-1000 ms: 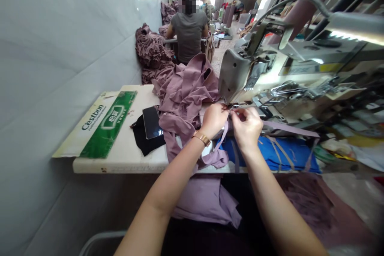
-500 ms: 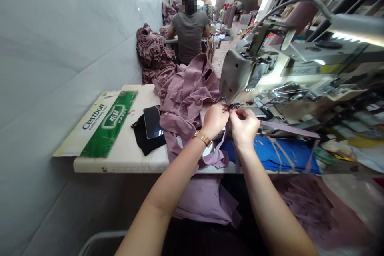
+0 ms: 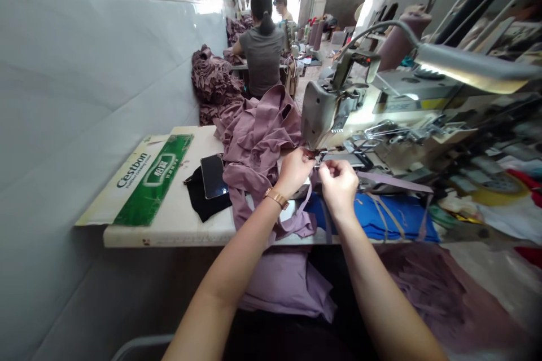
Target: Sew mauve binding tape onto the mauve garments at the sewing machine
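In the head view, the left hand [image 3: 294,172] and right hand [image 3: 339,183] are close together at the front of an industrial sewing machine [image 3: 324,113], whose grey cast-metal head sits just above them. The fingers [image 3: 305,155] of the left hand are closed, pinching a gathered edge of soft, matte mauve knit fabric [image 3: 258,146] beside the needle area. The right hand's fingers [image 3: 328,169] are curled shut around a narrow mauve strap [image 3: 393,182], which runs off to the right across folded blue cloth [image 3: 372,217]. The bulk of the mauve fabric lies rumpled in loose folds on the white table [image 3: 169,234], left of the hands, and a smooth length hangs over the near edge. Farther left on the table are a glossy black phone [image 3: 213,176] on a black cloth [image 3: 199,197] and a flattened green-and-white Cestbon carton [image 3: 139,180]. Far ahead, a seated co-worker [image 3: 262,62] in a grey shirt has their back turned, beyond a ruffled mauve heap [image 3: 214,82].
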A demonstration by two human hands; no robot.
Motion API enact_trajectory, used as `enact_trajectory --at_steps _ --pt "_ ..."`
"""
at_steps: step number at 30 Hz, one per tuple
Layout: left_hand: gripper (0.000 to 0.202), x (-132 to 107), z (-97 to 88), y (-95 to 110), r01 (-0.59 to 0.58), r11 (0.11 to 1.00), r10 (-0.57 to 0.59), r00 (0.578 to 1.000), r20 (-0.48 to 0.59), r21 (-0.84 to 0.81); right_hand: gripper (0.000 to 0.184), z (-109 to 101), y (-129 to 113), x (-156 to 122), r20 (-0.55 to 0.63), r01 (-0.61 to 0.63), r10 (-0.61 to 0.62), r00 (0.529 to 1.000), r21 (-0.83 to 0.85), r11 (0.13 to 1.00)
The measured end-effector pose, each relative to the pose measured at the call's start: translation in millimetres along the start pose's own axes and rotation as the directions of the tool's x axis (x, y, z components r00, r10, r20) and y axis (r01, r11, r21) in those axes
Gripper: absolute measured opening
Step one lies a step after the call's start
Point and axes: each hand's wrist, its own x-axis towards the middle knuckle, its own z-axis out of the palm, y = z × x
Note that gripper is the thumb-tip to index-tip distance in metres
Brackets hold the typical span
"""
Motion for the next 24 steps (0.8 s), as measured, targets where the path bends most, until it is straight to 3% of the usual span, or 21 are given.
enact_trajectory --at_steps 4,7,9,11,13,15,18,24 --pt "0.02 -7.8 -5.8 0.0 0.055 0.98 -0.065 0.997 -0.049 -0.193 0.007 -19.5 9.2 -8.7 0.071 -0.023 0.007 0.997 0.224 0.974" --pt "0.019 -20.3 -14.3 4.8 0.098 0.906 -0.117 0.993 -0.022 -0.412 0.012 -31.5 17.4 -9.0 0.142 -0.111 0.056 0.988 0.414 0.903" --pt "0.019 -30.4 -22.0 13.4 0.105 0.834 -0.111 0.994 0.022 -0.542 0.015 -37.4 20.6 -5.1 0.239 -0.24 0.12 0.964 0.573 0.783" --pt "0.021 -39.4 -31.0 26.3 0.084 0.783 -0.071 0.996 0.045 -0.617 0.017 -41.9 20.8 -0.4 0.358 -0.388 0.172 0.918 0.714 0.582" --pt "0.021 -45.6 -41.1 42.1 0.038 0.769 -0.021 0.999 0.033 -0.638 0.022 -44.9 18.4 1.4 0.447 -0.484 0.195 0.873 0.746 0.457" --pt "0.021 -48.1 -51.5 59.0 -0.032 0.786 0.043 0.999 0.002 -0.618 0.025 -46.7 15.2 -2.0 0.508 -0.542 0.205 0.837 0.712 0.447" --pt "0.02 -45.4 -65.1 83.4 -0.179 0.819 0.19 0.981 -0.036 -0.545 0.024 -48.7 14.5 -15.3 0.564 -0.589 0.22 0.796 0.636 0.498" --pt "0.019 -27.2 -76.2 126.6 -0.411 0.829 0.446 0.895 0.003 -0.38 0.023 -55.5 29.4 -40.6 0.586 -0.619 0.286 0.758 0.51 0.597"
